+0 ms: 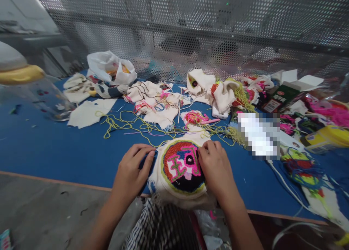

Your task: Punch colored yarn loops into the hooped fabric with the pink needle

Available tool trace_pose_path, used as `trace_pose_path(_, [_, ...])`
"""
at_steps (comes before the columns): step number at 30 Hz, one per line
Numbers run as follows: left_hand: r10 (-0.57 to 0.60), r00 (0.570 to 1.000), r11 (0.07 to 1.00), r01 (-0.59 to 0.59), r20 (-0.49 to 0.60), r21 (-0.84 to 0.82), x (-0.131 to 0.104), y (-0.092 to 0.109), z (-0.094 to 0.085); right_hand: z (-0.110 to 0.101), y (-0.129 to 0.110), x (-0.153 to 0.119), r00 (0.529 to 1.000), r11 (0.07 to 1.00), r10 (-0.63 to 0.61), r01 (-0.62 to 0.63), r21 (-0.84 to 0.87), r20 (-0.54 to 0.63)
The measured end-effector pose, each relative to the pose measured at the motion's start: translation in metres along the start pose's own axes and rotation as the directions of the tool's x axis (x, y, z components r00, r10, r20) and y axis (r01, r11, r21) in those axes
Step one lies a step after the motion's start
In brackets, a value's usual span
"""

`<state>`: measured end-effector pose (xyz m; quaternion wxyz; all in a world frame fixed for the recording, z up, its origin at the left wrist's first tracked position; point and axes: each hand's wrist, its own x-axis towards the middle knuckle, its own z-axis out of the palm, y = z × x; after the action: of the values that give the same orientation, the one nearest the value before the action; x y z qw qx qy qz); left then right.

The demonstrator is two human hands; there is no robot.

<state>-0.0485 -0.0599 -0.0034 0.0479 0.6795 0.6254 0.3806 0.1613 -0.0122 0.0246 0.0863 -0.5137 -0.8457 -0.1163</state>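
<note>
A round embroidered cloth point(182, 170), cream with a frayed edge, is at the table's front edge above my lap. Its looped yarn design has a yellow-green and blue border, orange and black areas, and pink outlined shapes. My left hand point(133, 166) is closed at its left edge, thumb and forefinger together on the fabric. At the right side, my right hand point(216, 166) has curled fingers pressed on the design's border; its thumb is hidden. Loose yellow-green yarn point(128, 124) trails behind the cloth. Beyond it are a bundle of pink and red yarn point(195, 117) and a pink pen-like stick point(209, 121).
Cream cloth scraps point(159, 101), a white plastic bag point(110, 66) and a dark green box point(282, 95) line the back, before a perforated metal panel point(191, 32). Left stands a clear bottle point(46, 93). A blurred-out device point(257, 135) with a white cable point(285, 186) lies right, near a yellow container point(325, 137).
</note>
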Motion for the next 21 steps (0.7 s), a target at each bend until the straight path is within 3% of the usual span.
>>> trace_pose_path(3, [0.008, 1.000, 0.999, -0.009, -0.012, -0.031, 0.002, 0.003, 0.003, -0.002, 0.002, 0.004, 0.995, 0.995, -0.099, 0.100, -0.019, 0.030])
trace_pose_path(5, [0.000, 1.000, 0.999, -0.001, -0.019, -0.048, 0.004, 0.003, 0.004, 0.002, 0.007, 0.003, 0.996, 0.994, -0.094, 0.094, 0.046, -0.006])
trace_pose_path(10, [-0.079, 0.997, 0.991, 0.076, -0.019, -0.113, 0.008, -0.003, 0.003, 0.011, 0.019, -0.004, 0.986, 0.905, 0.085, -0.016, 0.424, -0.145])
trace_pose_path(14, [-0.095, 0.995, 0.987, 0.094, 0.002, -0.130, 0.008, -0.005, 0.004, 0.013, 0.026, -0.006, 0.953, 0.860, 0.223, -0.093, 0.502, -0.205])
trace_pose_path(16, [-0.056, 0.998, 0.992, 0.057, 0.014, -0.116, 0.011, -0.003, 0.002, 0.013, 0.030, -0.007, 0.898, 0.820, 0.378, -0.213, 0.531, -0.224])
trace_pose_path(19, [0.089, 0.989, 0.994, -0.081, 0.120, -0.068, 0.027, 0.008, -0.001, 0.014, 0.038, -0.010, 0.728, 0.704, 0.641, -0.432, 0.563, -0.243])
trace_pose_path(21, [0.251, 0.931, 0.966, -0.258, 0.264, -0.011, 0.046, 0.018, 0.001, 0.014, 0.040, -0.013, 0.661, 0.650, 0.711, -0.489, 0.582, -0.239])
